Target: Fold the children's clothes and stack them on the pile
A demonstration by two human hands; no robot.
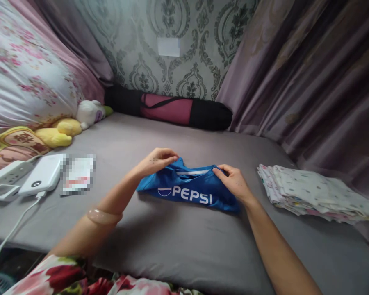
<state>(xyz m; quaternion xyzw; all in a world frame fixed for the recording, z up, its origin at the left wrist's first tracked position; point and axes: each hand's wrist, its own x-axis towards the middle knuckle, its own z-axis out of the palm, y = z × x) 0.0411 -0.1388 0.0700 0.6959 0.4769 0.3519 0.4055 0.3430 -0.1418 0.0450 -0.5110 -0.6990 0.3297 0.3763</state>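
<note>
A blue garment (190, 190) with white PEPSI lettering lies partly folded on the grey bed sheet (178, 246) in front of me. My left hand (156, 160) pinches its upper left edge between fingers and thumb. My right hand (232, 180) grips its upper right edge near the white-trimmed collar. A pale bangle (103, 216) sits on my left forearm.
A folded stack of light patterned cloth (310, 192) lies to the right. At the left are a white power bank (43, 174) with cable, a power strip (6, 174) and a blurred paper (77, 173). Plush toys (64, 127), a floral pillow and a black-and-pink bag (172, 108) line the back.
</note>
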